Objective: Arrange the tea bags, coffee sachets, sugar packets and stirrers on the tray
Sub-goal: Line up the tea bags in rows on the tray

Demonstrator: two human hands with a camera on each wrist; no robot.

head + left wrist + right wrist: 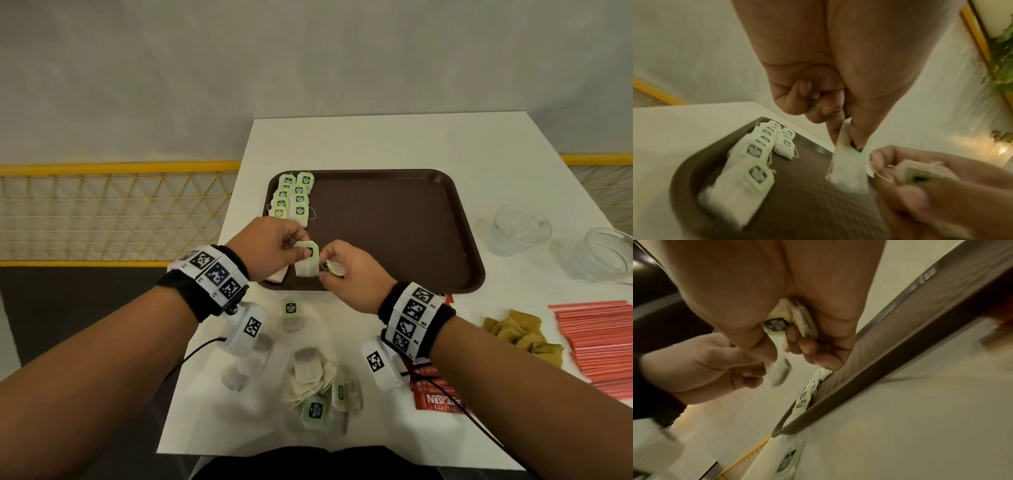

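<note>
A brown tray (411,222) lies on the white table, with several green-tagged tea bags (293,198) in two rows at its far left corner. Over the tray's near left part my left hand (274,246) pinches one tea bag (306,262) by its top, thumb on the green tag. My right hand (346,270) is just right of it, fingers curled round another tea bag (777,325) and touching the first bag's string. In the left wrist view the pinched tea bag (849,168) hangs above the tray (807,203).
Loose tea bags (315,380) lie on the table near me. Red coffee sachets (436,399) sit under my right wrist, brown sugar packets (520,330) and red stirrers (603,346) to the right. Two glass cups (520,229) stand right of the tray. A yellow railing (113,212) runs on the left.
</note>
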